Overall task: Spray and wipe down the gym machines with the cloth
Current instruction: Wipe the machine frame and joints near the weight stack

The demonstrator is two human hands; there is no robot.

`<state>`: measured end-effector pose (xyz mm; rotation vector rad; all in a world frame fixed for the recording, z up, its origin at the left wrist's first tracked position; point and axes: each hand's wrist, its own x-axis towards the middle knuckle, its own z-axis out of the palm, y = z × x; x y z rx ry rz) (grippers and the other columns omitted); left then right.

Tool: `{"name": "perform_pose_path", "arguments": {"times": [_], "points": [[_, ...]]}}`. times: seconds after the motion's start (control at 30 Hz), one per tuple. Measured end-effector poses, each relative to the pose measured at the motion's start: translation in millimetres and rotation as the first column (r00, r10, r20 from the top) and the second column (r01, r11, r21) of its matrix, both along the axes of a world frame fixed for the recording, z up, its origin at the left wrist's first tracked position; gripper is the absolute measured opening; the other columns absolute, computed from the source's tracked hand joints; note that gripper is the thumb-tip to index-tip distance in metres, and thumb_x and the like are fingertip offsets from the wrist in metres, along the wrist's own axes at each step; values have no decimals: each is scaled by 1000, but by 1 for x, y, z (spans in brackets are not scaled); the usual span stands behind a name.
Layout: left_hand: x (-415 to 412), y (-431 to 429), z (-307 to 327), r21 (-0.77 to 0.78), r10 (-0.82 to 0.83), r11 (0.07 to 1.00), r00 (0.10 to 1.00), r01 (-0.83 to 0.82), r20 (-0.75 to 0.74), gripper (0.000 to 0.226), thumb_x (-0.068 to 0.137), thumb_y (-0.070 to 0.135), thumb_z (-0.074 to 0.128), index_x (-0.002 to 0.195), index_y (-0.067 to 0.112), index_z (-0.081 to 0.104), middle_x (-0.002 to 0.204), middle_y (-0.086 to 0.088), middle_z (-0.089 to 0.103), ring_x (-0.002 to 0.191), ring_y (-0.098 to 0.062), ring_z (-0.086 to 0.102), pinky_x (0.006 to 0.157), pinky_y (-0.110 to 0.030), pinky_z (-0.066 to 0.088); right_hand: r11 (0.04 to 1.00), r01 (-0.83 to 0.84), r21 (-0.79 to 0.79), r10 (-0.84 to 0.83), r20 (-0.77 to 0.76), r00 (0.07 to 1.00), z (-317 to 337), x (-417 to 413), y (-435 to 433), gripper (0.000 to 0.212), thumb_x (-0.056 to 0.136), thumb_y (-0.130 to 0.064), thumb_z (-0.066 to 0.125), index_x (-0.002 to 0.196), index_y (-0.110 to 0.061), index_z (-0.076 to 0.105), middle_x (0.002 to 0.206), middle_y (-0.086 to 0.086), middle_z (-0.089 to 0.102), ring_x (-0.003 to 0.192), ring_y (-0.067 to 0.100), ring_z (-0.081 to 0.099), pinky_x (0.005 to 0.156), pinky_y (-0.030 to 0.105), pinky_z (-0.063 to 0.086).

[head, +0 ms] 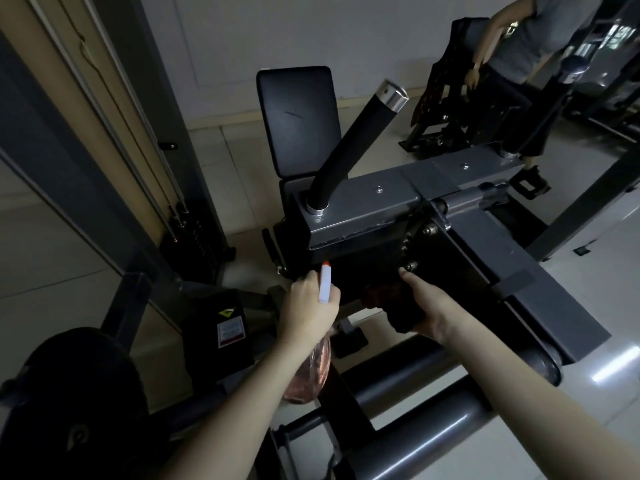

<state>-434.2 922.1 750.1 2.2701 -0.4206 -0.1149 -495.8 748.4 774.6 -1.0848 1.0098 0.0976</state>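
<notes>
**Q:** Hands status?

**Me:** Apart, both loaded. My left hand (310, 299) was wrapped round the neck of the spray bottle (325, 284). Its white head stuck up past my knuckles, red tip at the far end. The orange-tinted body hung below my wrist.

**Q:** Cloth?

**Me:** The dark cloth (403, 315) was bunched in my right hand (427, 306). Fingers were curled under it, thumb stretched toward the bolts on the toothed plate (412, 244). It sat at the black face under the grey frame (374, 206), on the machine's near side. Too dark there to tell whether it was pressed on the surface.

**Q:** Gap between bottle and cloth?

**Me:** Near each other, not touching. Bottle left, cloth right.

**Q:** Surroundings?

**Me:** A curved black handle (356, 140) with a chrome cap rose from the frame's top. The black back pad (298, 119) stood just beyond it. The weight stack (197, 237) was on the left. Grey rollers (415, 382) lay near, under my forearms. Another person (519, 46) stood far right beside other equipment.
</notes>
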Motion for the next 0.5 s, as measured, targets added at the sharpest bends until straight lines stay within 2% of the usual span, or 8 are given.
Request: {"name": "perform_pose_path", "arguments": {"times": [0.13, 0.27, 0.37, 0.43, 0.5], "points": [[1, 10, -7, -2, 43, 999, 998, -43, -44, 28, 87, 15, 51, 62, 11, 39, 60, -5, 45, 51, -22, 44, 46, -26, 27, 995, 57, 83, -57, 7, 998, 5, 2, 8, 37, 94, -38, 51, 117, -10, 57, 89, 14, 64, 65, 23, 60, 50, 31, 45], [2, 16, -6, -5, 54, 999, 998, -54, -32, 27, 87, 15, 50, 63, 11, 38, 57, -4, 43, 49, -21, 43, 45, -27, 26, 980, 106, 169, -120, 75, 990, 11, 19, 29, 34, 97, -37, 38, 93, -10, 59, 79, 10, 61, 67, 22, 56, 54, 30, 41], [4, 21, -7, -14, 79, 997, 996, -80, -31, 22, 86, 14, 51, 67, 7, 43, 59, -6, 47, 53, -24, 46, 48, -28, 31, 959, 232, 164, -259, 164, 952, 13, 49, 42, 37, 92, -36, 42, 112, -11, 60, 103, 12, 66, 85, 27, 63, 60, 30, 50], [4, 25, -7, -32, 110, 993, 994, -111, -29, 24, 86, 13, 53, 66, 9, 42, 58, -5, 46, 51, -24, 45, 48, -28, 32, 924, 356, 144, -376, 157, 913, -1, 74, 39, 54, 80, -42, 50, 129, -19, 52, 121, 12, 61, 94, 31, 63, 63, 35, 54], [6, 28, -10, -37, 115, 993, 993, -115, -4, 22, 86, 13, 54, 67, 8, 43, 58, -5, 47, 49, -25, 46, 46, -29, 34, 896, 420, 142, -440, 159, 884, -14, 98, 34, 64, 77, -53, 51, 134, -25, 46, 129, 8, 57, 101, 32, 61, 75, 42, 54]]}}
